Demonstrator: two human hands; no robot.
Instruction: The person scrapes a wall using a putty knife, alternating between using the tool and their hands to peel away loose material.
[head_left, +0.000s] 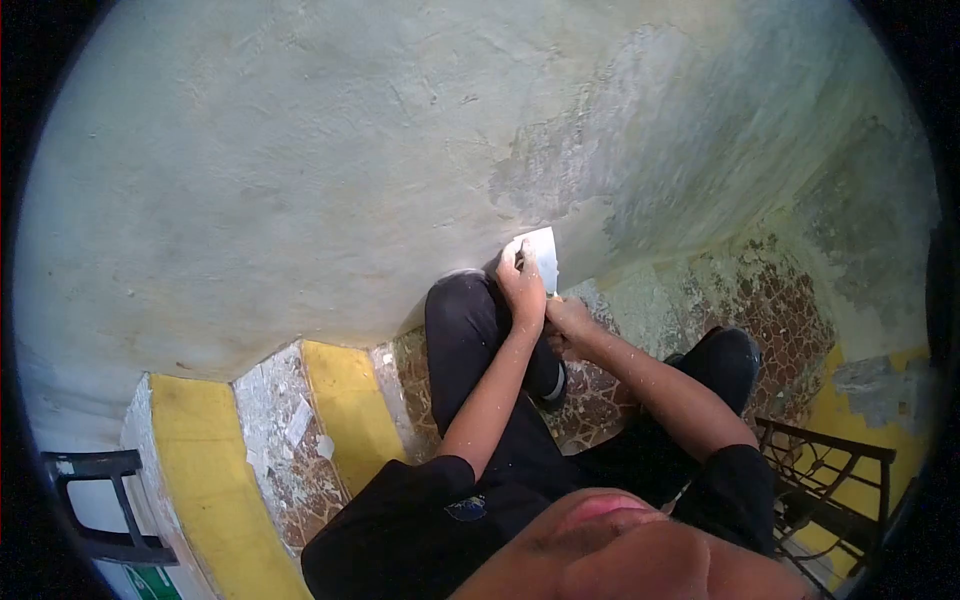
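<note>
A pale, flat scraper-like blade (543, 252) stands close to the foot of the plastered wall (330, 150), above my bent knee. My left hand (521, 277) is closed at the blade's left side, its fingers curled against it. Just below the blade, my right hand (570, 326) is wrapped round something at its lower end, seemingly the handle, which the fingers mostly hide. The two hands are close together. A rough, darker grey patch (565, 165) marks the wall above the blade.
Yellow-edged steps (205, 440) go down at the left, with pale flakes on them. A patterned brown floor (775, 300) with white debris lies at the right. Dark metal railings stand at the lower right (825, 470) and lower left (115, 510).
</note>
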